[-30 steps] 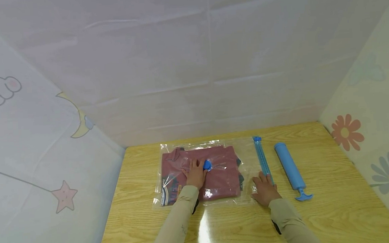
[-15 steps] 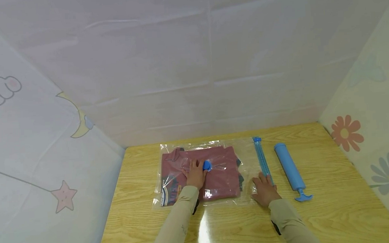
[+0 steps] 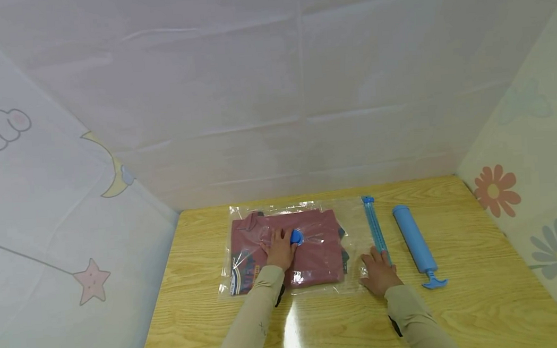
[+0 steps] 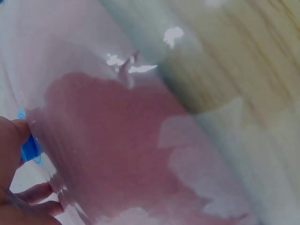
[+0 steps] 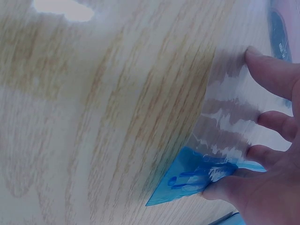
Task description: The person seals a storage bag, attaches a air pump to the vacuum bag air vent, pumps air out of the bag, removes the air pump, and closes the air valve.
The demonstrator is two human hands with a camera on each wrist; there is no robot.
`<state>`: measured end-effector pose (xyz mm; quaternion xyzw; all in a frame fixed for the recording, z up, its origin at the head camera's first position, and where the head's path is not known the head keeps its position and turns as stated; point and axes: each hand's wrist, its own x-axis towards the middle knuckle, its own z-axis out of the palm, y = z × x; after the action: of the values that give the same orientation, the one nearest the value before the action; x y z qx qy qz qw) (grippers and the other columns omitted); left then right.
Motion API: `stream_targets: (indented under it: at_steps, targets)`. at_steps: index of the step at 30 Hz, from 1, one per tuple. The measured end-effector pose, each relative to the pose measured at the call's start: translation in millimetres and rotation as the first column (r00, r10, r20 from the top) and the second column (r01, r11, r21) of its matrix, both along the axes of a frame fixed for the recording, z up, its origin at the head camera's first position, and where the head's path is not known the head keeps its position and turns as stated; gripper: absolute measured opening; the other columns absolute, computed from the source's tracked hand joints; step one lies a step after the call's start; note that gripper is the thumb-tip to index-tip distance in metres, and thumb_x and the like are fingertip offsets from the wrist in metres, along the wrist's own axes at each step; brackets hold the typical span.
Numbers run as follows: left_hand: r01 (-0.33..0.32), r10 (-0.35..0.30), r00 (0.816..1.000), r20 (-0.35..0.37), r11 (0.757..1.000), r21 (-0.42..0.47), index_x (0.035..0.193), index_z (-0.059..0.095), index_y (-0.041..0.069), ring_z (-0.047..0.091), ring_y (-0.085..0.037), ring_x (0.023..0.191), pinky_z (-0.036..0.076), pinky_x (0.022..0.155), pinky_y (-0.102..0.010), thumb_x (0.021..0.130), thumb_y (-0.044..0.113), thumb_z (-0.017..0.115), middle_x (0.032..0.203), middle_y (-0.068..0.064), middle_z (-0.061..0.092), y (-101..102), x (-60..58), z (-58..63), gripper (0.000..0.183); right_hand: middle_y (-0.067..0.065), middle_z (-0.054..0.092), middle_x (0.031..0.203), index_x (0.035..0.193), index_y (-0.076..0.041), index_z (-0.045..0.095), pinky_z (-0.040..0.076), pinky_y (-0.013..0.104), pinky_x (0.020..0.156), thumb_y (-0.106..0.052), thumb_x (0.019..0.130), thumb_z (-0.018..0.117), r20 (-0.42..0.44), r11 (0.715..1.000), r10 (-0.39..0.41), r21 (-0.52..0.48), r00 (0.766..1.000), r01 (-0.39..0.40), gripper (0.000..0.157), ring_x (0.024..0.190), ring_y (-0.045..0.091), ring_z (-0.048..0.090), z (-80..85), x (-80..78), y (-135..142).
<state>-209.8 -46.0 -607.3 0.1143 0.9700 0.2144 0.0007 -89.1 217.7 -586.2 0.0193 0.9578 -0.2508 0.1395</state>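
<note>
A clear vacuum storage bag lies flat with a folded maroon garment inside. My left hand rests over the garment, thumb and finger at the sides of the round blue valve cap. The left wrist view shows the thumb against that cap. At the bag's right end, my right hand lies with spread fingers on the plastic near the front corner. Its fingers touch the blue zip strip, whose lower end shows in the right wrist view. A blue slider sits at the strip's far end.
To the right of the bag lies a blue hand pump, its handle toward the front. Everything rests on a wooden table. White printed sheets enclose it at the back and both sides.
</note>
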Motion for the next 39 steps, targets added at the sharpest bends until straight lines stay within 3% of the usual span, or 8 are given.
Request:
stream_targets:
  at_steps: [7, 18, 39]
  targets:
    - [-0.021, 0.021, 1.0, -0.013, 1.0, -0.01, 0.128, 0.055, 0.017, 0.032, -0.041, 0.142, 0.02, 0.096, -0.084, 0.091, 0.032, 0.065, 0.139, -0.014, 0.047, 1.5, -0.9, -2.5, 0.041, 0.04, 0.014, 0.151, 0.139, 0.006, 0.041, 0.021, 0.082, 0.097, -0.015, 0.086, 0.071, -0.005, 1.0, 0.005, 0.002, 1.0, -0.005, 0.064, 0.136, 0.064, 0.007, 3.3, -0.4, -0.3]
    - [-0.044, 0.044, 0.999, 0.016, 0.999, -0.017, 0.13, 0.054, 0.016, 0.03, -0.039, 0.143, 0.019, 0.099, -0.082, 0.092, 0.035, 0.064, 0.14, -0.013, 0.047, 3.7, -1.9, -0.5, 0.043, 0.04, 0.014, 0.151, 0.139, 0.006, 0.041, 0.021, 0.081, 0.097, -0.015, 0.086, 0.071, 0.0, 1.0, 0.005, 0.004, 1.0, -0.005, 0.065, 0.136, 0.064, 0.007, 1.0, 0.0, 0.1]
    - [-0.098, 0.098, 0.993, -0.058, 0.995, 0.007, 0.118, 0.053, 0.01, 0.039, -0.035, 0.139, 0.021, 0.095, -0.084, 0.089, 0.041, 0.066, 0.134, -0.012, 0.053, 8.0, -1.4, -4.6, 0.044, 0.039, 0.015, 0.152, 0.139, 0.006, 0.041, 0.022, 0.081, 0.097, -0.017, 0.086, 0.071, -0.004, 1.0, 0.004, 0.018, 1.0, -0.004, 0.066, 0.136, 0.063, 0.008, 3.2, 0.6, -1.5]
